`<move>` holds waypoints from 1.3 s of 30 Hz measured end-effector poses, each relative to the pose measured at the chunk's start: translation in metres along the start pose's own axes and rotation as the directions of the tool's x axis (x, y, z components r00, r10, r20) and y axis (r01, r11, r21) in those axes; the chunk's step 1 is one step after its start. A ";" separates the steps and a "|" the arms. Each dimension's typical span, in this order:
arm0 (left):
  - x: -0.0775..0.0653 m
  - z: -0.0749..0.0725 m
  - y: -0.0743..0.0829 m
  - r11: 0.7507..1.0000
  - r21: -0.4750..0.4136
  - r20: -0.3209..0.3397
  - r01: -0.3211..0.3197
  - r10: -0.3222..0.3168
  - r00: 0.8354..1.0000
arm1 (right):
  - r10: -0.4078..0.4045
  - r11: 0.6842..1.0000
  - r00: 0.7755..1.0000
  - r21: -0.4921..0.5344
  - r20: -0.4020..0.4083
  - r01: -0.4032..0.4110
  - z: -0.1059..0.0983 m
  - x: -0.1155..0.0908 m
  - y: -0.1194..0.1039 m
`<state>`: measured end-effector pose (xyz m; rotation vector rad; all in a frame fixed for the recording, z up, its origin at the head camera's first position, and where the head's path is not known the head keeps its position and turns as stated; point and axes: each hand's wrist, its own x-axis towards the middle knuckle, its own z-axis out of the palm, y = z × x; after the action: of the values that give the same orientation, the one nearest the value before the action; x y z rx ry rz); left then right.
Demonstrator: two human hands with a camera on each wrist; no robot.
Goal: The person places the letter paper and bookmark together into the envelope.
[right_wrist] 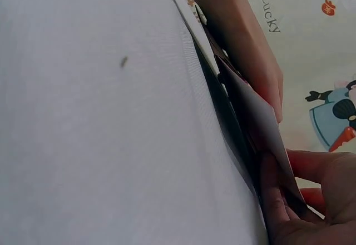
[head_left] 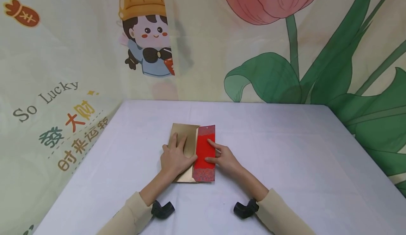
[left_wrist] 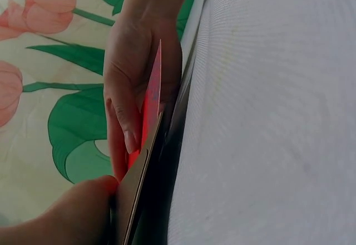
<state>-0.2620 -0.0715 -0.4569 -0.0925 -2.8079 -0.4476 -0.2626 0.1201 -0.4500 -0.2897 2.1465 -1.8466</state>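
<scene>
A gold card [head_left: 190, 141] lies on the white tabletop. Along its right side is a red paper panel [head_left: 203, 145] with patterned pinkish ends, its far edge raised in the left wrist view. My left hand [head_left: 172, 159] presses on the gold card with its fingers spread, the thumb reaching to the seam beside the red panel. At the right edge, my right hand [head_left: 227, 159] pinches the red panel. The right wrist view shows fingers [right_wrist: 271, 181] beneath the lifted panel. Whether the gold and red parts are joined is hidden.
A white cloth covers the table [head_left: 285, 150]. Behind it hangs a backdrop with printed tulips [head_left: 272, 2] and a cartoon figure [head_left: 149, 44]. Black devices [head_left: 163, 210] sit at both wrists, by the beige sleeves [head_left: 130, 214].
</scene>
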 end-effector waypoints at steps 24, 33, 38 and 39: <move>0.000 0.002 0.004 1.000 0.016 0.006 -0.010 0.010 1.000 | -0.179 0.682 0.974 -0.695 0.141 0.226 -0.007 0.011 0.001; 0.003 0.000 0.002 1.000 0.022 0.018 0.003 -0.003 1.000 | -0.257 0.558 0.946 -0.769 0.199 0.313 0.000 0.017 -0.004; 0.001 -0.002 0.002 1.000 0.013 0.027 0.010 -0.010 1.000 | -0.216 0.550 0.954 -0.781 0.208 0.295 -0.008 0.012 -0.003; 0.001 -0.002 0.003 1.000 0.014 0.028 0.011 -0.012 1.000 | -0.205 0.571 0.954 -0.765 0.218 0.298 -0.010 0.011 -0.003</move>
<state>-0.2620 -0.0697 -0.4540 -0.0802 -2.8402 -0.4326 -0.2761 0.1250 -0.4466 -0.9032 2.8319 -0.7823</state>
